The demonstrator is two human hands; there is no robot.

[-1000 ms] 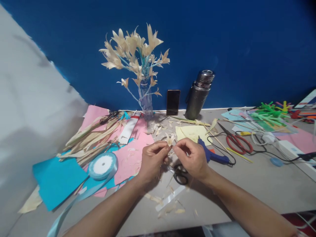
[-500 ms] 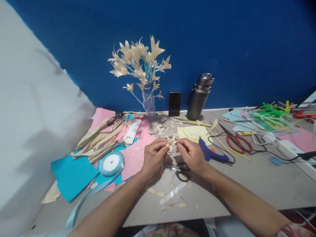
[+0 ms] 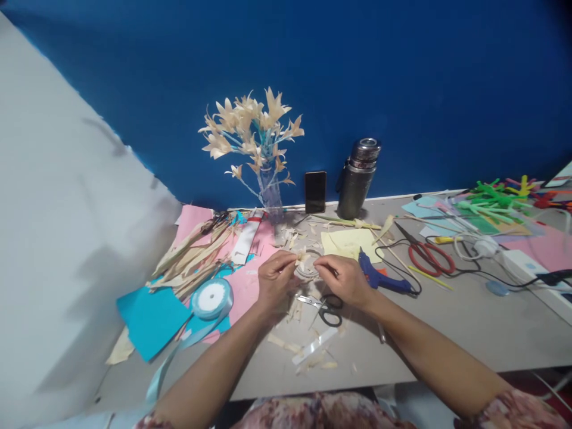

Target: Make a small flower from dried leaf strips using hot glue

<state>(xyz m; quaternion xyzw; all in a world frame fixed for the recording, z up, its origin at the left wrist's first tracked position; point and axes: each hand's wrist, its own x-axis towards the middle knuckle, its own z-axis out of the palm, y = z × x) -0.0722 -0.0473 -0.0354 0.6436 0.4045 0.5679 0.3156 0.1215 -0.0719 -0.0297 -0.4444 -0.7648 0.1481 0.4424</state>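
A small cream flower with pointed petals is pinched between the thumb and fingers of my left hand. Just to its right, my right hand has thumb and fingertips pressed together, apart from the flower; whatever may be between them is too small to make out. Below and between the hands lie black-handled scissors, their blades pointing left. A roll of tape shows partly behind the flower. Cream husk scraps and a clear strip are scattered nearer to me.
A vase of similar flowers, a phone and a flask stand at the blue wall. Dried husks and a ribbon roll lie left. A glue gun, red scissors and a power strip sit right.
My right hand has drawn away from the flower, leaving a gap. The flower stays in my left hand and has moved slightly left. The camera view has shifted a little.
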